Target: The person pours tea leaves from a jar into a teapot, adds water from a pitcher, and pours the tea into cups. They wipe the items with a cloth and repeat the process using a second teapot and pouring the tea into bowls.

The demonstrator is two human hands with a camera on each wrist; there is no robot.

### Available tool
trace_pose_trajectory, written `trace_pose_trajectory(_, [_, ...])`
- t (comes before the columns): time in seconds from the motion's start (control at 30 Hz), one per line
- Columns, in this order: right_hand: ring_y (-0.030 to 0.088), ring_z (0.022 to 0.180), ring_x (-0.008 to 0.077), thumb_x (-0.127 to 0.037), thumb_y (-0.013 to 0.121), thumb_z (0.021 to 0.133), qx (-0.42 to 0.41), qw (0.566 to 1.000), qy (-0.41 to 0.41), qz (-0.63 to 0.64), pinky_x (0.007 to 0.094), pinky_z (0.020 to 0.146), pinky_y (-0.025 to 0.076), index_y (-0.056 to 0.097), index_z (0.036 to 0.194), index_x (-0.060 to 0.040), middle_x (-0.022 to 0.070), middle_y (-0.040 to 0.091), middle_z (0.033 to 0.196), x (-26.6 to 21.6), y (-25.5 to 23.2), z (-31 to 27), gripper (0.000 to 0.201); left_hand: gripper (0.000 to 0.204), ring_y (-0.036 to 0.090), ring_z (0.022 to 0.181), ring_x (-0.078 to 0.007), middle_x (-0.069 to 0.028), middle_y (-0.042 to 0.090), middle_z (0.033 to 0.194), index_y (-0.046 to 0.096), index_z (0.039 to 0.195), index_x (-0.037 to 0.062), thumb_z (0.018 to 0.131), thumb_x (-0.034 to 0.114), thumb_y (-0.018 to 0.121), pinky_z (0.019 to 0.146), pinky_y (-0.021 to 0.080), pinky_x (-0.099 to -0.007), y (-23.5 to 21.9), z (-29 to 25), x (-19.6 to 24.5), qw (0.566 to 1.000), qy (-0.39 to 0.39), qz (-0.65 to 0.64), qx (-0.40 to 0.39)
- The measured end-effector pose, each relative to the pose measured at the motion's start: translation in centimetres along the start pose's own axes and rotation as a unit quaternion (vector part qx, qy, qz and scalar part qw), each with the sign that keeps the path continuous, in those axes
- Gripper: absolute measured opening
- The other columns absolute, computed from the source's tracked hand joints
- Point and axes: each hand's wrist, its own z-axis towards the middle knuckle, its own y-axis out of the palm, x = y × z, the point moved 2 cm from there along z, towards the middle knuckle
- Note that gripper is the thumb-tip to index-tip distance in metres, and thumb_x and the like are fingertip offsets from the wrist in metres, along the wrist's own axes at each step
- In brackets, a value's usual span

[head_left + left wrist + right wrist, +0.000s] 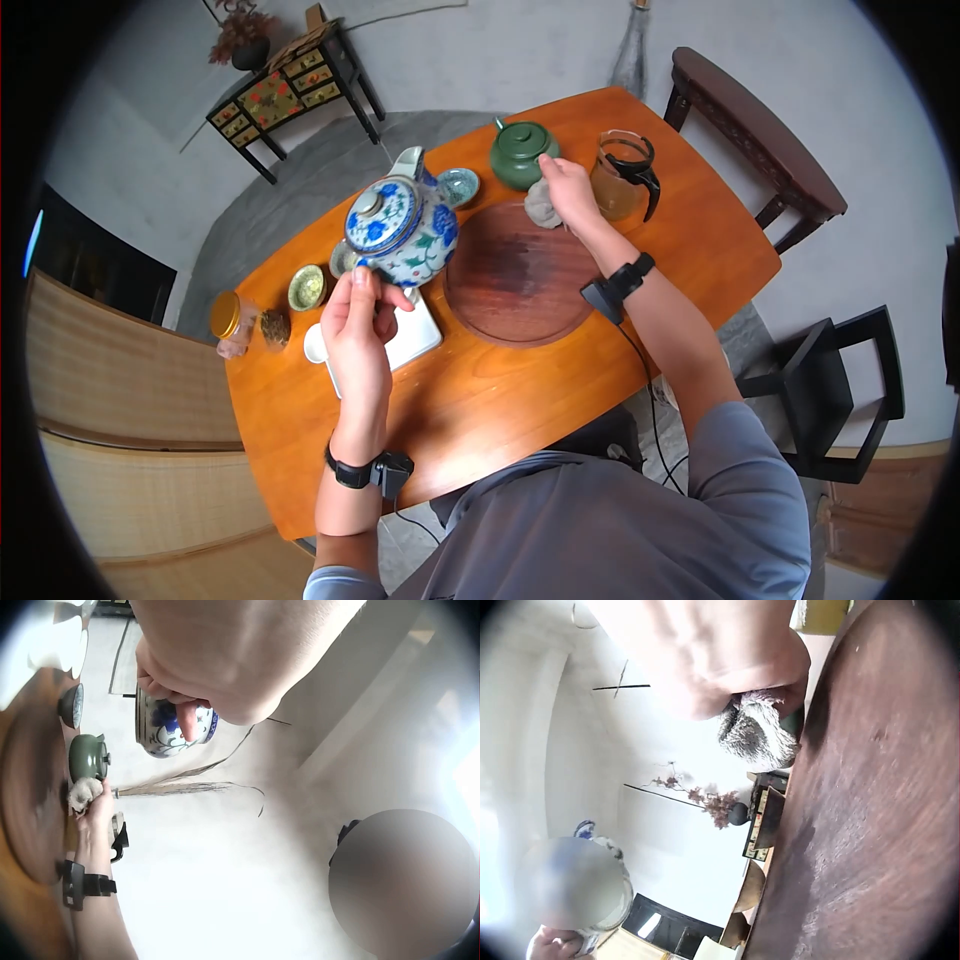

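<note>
In the head view my left hand [362, 335] holds a blue-and-white floral teapot [415, 235] up above the table, fingers and thumb at its near side; the lid is on. The left wrist view shows part of the teapot [166, 727] beyond the hand [217, 660]. My right hand [575, 195] grips a crumpled grey cloth [541, 205] beside the green teapot [523, 150], at the far edge of the round wooden tray [515, 290]. The cloth [759, 735] bunches under the fingers in the right wrist view.
A glass pitcher [618, 185] with a black handle stands right of the green teapot. Small bowls [307, 287], a white tray [415, 335], a yellow-lidded jar [232, 318] and a patterned dish [459, 187] are on the left half of the table [480, 400].
</note>
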Motion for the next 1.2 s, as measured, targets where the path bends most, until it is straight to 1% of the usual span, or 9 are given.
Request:
trace_pose_trajectory(0.03, [0.058, 0.066, 0.0132, -0.035, 0.059, 0.107, 0.003, 1.000, -0.016, 0.019, 0.0320, 0.064, 0.047, 0.069, 0.085, 0.0020, 0.0057, 0.064, 0.072, -1.5, -0.6, -0.7, 0.044, 0.031, 0.033, 0.055, -0.0033, -0.0069, 0.070, 0.079, 0.055, 0.088, 0.0120, 0.113, 0.029, 0.050, 0.049, 0.024, -0.0218, 0.7, 0.3, -0.2, 1.000, -0.008, 0.000, -0.005])
trace_pose_trajectory(0.17, [0.056, 0.066, 0.0095, -0.035, 0.060, 0.107, 0.002, 0.995, -0.046, 0.084, 0.0294, 0.064, 0.046, 0.066, 0.080, -0.0020, 0.0008, 0.062, 0.070, -7.4, -3.6, -2.1, 0.043, 0.032, 0.037, 0.064, -0.0055, -0.0071, 0.073, 0.083, 0.057, 0.089, 0.0110, 0.114, 0.030, 0.048, 0.062, 0.032, -0.0224, 3.9, 1.9, -1.1, 0.999, -0.015, 0.029, -0.021])
trace_pose_trajectory(0.23, [0.057, 0.065, 0.0083, -0.037, 0.061, 0.107, 0.001, 0.993, -0.062, 0.101, 0.0276, 0.063, 0.047, 0.066, 0.081, -0.0021, 0.0002, 0.063, 0.072, -11.9, -5.5, -3.5, 0.044, 0.032, 0.039, 0.066, -0.0062, -0.0080, 0.074, 0.086, 0.057, 0.089, 0.0106, 0.114, 0.029, 0.047, 0.063, 0.034, -0.0225, 5.2, 2.7, -2.0, 0.999, -0.026, 0.017, -0.032])
trace_pose_trajectory(0.43, [0.052, 0.062, 0.0066, -0.040, 0.050, 0.112, -0.029, 0.990, -0.089, 0.103, 0.0246, 0.059, 0.042, 0.062, 0.081, -0.0054, -0.0010, 0.059, 0.074, -18.0, -10.6, -6.2, 0.048, 0.027, 0.046, 0.069, -0.0062, -0.0149, 0.078, 0.103, 0.056, 0.096, 0.0079, 0.115, 0.024, 0.045, 0.068, 0.041, -0.0222, 9.7, 5.4, -5.5, 0.997, -0.051, -0.019, -0.056])
trace_pose_trajectory(0.6, [0.052, 0.064, 0.0059, -0.040, 0.053, 0.109, -0.025, 0.993, -0.083, 0.082, 0.0242, 0.059, 0.040, 0.063, 0.079, -0.0042, -0.0017, 0.059, 0.070, -17.6, -13.4, -8.4, 0.048, 0.021, 0.056, 0.074, -0.0061, -0.0117, 0.078, 0.111, 0.062, 0.110, 0.0027, 0.113, 0.018, 0.048, 0.067, 0.046, -0.0227, 14.5, 8.9, -9.5, 0.990, -0.118, -0.048, -0.066])
trace_pose_trajectory(0.77, [0.052, 0.065, 0.0073, -0.043, 0.051, 0.108, -0.017, 0.994, -0.054, 0.088, 0.0246, 0.061, 0.040, 0.063, 0.078, -0.0042, 0.0000, 0.059, 0.073, -16.4, -15.5, -11.0, 0.051, 0.024, 0.067, 0.084, -0.0105, -0.0131, 0.077, 0.113, 0.064, 0.117, -0.0055, 0.111, 0.013, 0.050, 0.078, 0.053, -0.0271, 18.1, 12.8, -14.4, 0.994, -0.084, 0.015, -0.071])
trace_pose_trajectory(1.03, [0.048, 0.071, 0.0082, -0.038, 0.048, 0.109, -0.010, 0.997, -0.055, 0.060, 0.0258, 0.067, 0.037, 0.061, 0.078, -0.0033, 0.0013, 0.059, 0.076, -15.4, -17.0, -13.3, 0.049, 0.018, 0.073, 0.089, -0.0146, -0.0148, 0.076, 0.110, 0.063, 0.111, -0.0063, 0.109, 0.010, 0.054, 0.081, 0.056, -0.0287, 20.6, 14.4, -16.1, 0.989, -0.120, 0.072, -0.048])
trace_pose_trajectory(1.13, [0.048, 0.071, 0.0082, -0.038, 0.048, 0.109, -0.004, 0.997, -0.061, 0.053, 0.0259, 0.066, 0.037, 0.060, 0.078, -0.0037, 0.0015, 0.058, 0.076, -14.7, -17.2, -13.7, 0.048, 0.016, 0.073, 0.088, -0.0143, -0.0126, 0.077, 0.108, 0.064, 0.106, -0.0041, 0.109, 0.010, 0.055, 0.077, 0.057, -0.0290, 21.0, 14.6, -16.4, 0.991, -0.114, 0.061, -0.033])
trace_pose_trajectory(1.2, [0.047, 0.071, 0.0078, -0.038, 0.049, 0.109, 0.000, 0.995, -0.063, 0.079, 0.0258, 0.066, 0.037, 0.059, 0.078, -0.0041, 0.0019, 0.058, 0.076, -14.3, -17.4, -13.8, 0.047, 0.016, 0.071, 0.086, -0.0131, -0.0102, 0.077, 0.104, 0.065, 0.104, -0.0021, 0.108, 0.011, 0.057, 0.071, 0.056, -0.0293, 21.2, 14.6, -15.7, 0.986, -0.118, 0.098, -0.065])
